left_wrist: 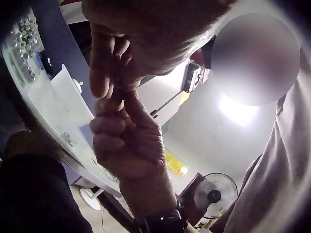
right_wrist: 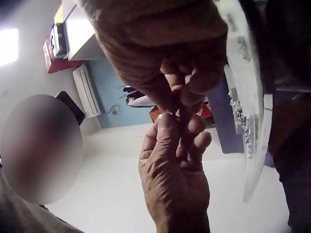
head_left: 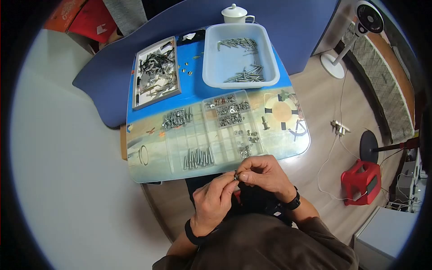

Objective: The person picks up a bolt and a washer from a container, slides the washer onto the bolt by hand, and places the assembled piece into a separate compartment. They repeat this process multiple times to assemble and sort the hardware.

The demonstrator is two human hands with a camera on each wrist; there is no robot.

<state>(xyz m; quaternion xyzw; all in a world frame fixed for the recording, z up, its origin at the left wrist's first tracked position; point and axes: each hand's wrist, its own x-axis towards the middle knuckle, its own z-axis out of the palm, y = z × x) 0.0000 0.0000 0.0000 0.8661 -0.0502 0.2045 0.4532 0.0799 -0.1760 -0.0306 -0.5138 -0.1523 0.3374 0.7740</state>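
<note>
While both hands meet just off the near edge of the blue-and-sand printed table, one item is in hand: a small dark metal piece, located between the fingertips, too hidden to identify.

Left hand: black band at the wrist; thumb and forefinger pinching the piece.
Right hand: black watch at the wrist; thumb and forefinger pinching the piece from the other side, fingertips close against the left ones.

Nearby: a transparent plastic compartment box holding small silver nuts; silver metal bolts, grouped left of its near end; one lone silver bolt, right of the box. Farther back: a white rectangular plastic basin of long metal pieces.

Handling notes, as judgement: light pinch, fingertips only; one hand best kept as the steady side while the other makes small, aligned adjustments; forcing a crooked fit could jam or drop so small a part. Working above the table would catch a slip better than working off its edge.
</note>
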